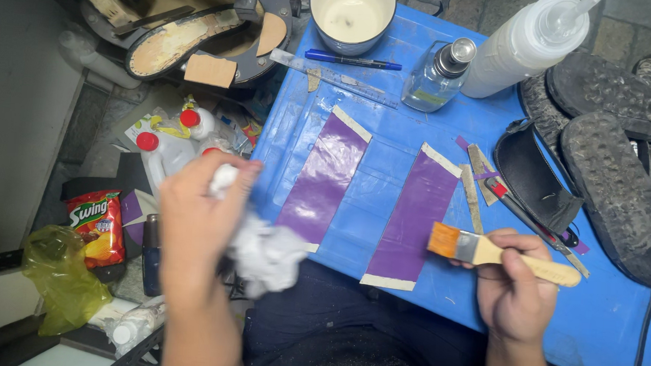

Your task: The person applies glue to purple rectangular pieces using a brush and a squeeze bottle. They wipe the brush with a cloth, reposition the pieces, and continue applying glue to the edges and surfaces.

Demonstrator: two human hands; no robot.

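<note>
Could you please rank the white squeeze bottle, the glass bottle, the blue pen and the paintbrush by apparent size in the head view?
1. White squeeze bottle
2. Paintbrush, though it lies nearer the camera
3. Glass bottle
4. Blue pen

the squeeze bottle (530, 41) is cut off by the top edge, so its nozzle tip is not shown. the white cup (351, 13) is cropped at the rim. the dark soles (624, 147) are cut by the right edge. part of the white cloth (262, 250) is hidden within the left hand (198, 213). the brush (485, 252) handle is partly covered by the fingers of the right hand (517, 289). both forearms are cut by the bottom edge. the worn insole (177, 41) is partly hidden under metal parts.
</note>
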